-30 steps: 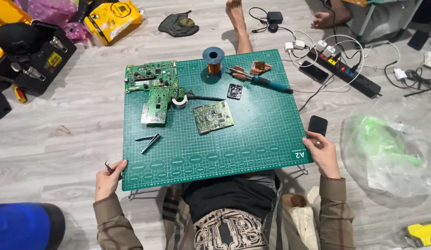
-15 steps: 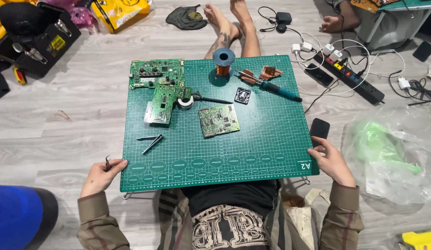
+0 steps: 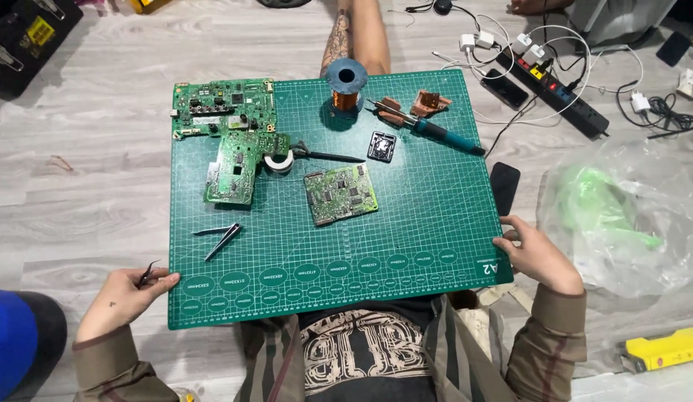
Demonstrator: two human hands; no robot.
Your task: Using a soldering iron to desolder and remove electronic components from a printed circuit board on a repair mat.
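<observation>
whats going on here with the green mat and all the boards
A person sits on the floor with a green cutting mat across the lap. The left hand grips its near left corner and also pinches small tweezers; the right hand holds the near right corner. On the mat lie three circuit boards, a copper wire spool, a soldering iron, solder roll and more tweezers.

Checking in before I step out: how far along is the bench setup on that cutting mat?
Laid out: three circuit boards, a copper wire spool, a soldering iron and tweezers lie on the green cutting mat. In hand: left hand and right hand grip its near corners. No tool is on any board yet.
</observation>
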